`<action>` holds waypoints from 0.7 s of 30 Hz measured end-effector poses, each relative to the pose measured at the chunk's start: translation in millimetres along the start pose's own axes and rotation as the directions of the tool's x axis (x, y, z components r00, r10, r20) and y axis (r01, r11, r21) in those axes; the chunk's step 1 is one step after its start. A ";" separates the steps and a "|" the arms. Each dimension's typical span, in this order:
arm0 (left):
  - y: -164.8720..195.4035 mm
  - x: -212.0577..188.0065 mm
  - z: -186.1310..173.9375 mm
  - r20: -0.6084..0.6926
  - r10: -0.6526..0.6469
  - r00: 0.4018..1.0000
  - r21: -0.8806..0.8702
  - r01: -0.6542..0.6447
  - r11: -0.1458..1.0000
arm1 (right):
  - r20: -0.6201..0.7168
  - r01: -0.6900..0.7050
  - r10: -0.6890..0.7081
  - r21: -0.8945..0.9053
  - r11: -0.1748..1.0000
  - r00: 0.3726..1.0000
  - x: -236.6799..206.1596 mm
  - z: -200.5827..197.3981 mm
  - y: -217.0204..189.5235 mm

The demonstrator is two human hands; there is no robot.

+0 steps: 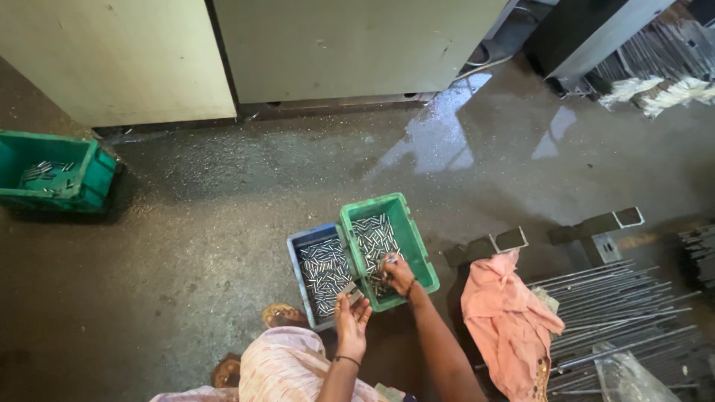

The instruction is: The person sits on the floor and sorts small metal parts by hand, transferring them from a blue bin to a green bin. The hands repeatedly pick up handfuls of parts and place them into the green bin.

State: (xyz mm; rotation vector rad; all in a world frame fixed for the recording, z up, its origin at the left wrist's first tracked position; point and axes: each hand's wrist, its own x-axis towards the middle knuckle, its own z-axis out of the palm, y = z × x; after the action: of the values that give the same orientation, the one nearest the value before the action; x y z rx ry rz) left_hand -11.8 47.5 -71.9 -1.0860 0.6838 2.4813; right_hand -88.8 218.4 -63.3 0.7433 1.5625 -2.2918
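A green plastic bin (411, 237) and a blue-grey bin (299, 269) sit side by side on the floor, both filled with several short shiny metal pins. My right hand (400, 274) reaches into the green bin and pinches a pin among the pile. My left hand (351, 316) hovers palm up at the near edge between the two bins, holding a small grey metal piece (351, 290).
Another green bin (88, 182) with a few pins stands at far left. A pink cloth (509, 320) lies on a rack of long metal rods (625, 313) at right. Pale machine cabinets (223, 52) line the back; the floor is wet near them.
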 end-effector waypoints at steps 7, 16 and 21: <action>0.3 -5.0 -5.7 0.017 0.031 0.999 -0.007 -0.030 1.000 | 0.161 0.038 -0.220 0.721 0.692 0.962 -8.0 -23.0 -37.9; 12.7 -8.5 1.0 0.013 0.059 0.998 -0.032 -0.059 0.998 | 0.065 -0.001 -0.094 0.829 0.559 0.993 -5.8 -2.7 -34.7; 13.0 -15.0 0.7 0.024 0.035 0.999 0.000 -0.035 0.999 | 0.124 -0.051 -0.083 0.803 0.594 0.989 -20.4 -5.2 -40.3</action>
State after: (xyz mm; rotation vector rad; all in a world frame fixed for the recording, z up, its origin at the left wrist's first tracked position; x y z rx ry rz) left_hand -8.9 35.4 -56.4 -1.0506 0.7015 2.5198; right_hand -90.1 237.3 -22.0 0.6912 0.3543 -2.9672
